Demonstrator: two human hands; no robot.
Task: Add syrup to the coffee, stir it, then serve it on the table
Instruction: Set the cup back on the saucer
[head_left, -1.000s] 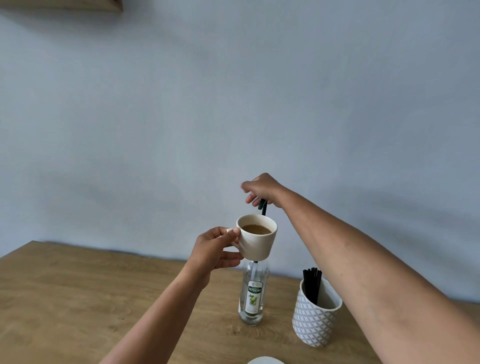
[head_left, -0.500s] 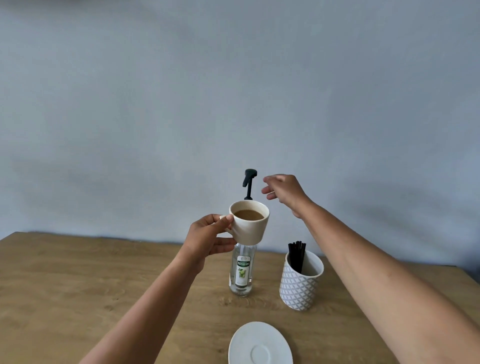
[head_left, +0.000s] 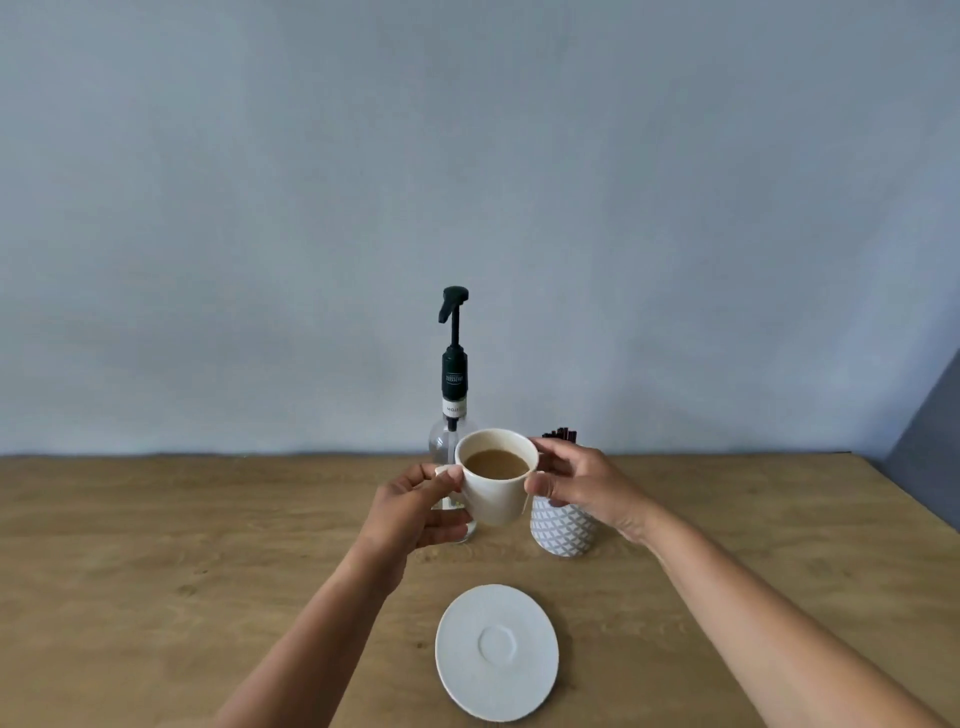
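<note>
A white cup (head_left: 496, 496) of light brown coffee hangs in the air above the wooden table (head_left: 208, 545). My left hand (head_left: 415, 512) pinches its handle on the left side. My right hand (head_left: 582, 486) holds the cup's right wall between thumb and fingers. Behind the cup stands a clear syrup bottle (head_left: 453, 384) with a black pump, partly hidden by cup and hand. A white patterned holder (head_left: 563, 530) with black stir sticks (head_left: 561, 434) stands behind my right hand. An empty white saucer (head_left: 497, 652) lies on the table below the cup.
A pale blue wall closes off the table's far edge. The table's right edge runs diagonally at the right, with a dark floor area (head_left: 930, 447) beyond it.
My right hand left the pump and came down to the cup's right side. The cup moved lower and toward me, away from the spout. The view tilted down, showing the whole saucer.
</note>
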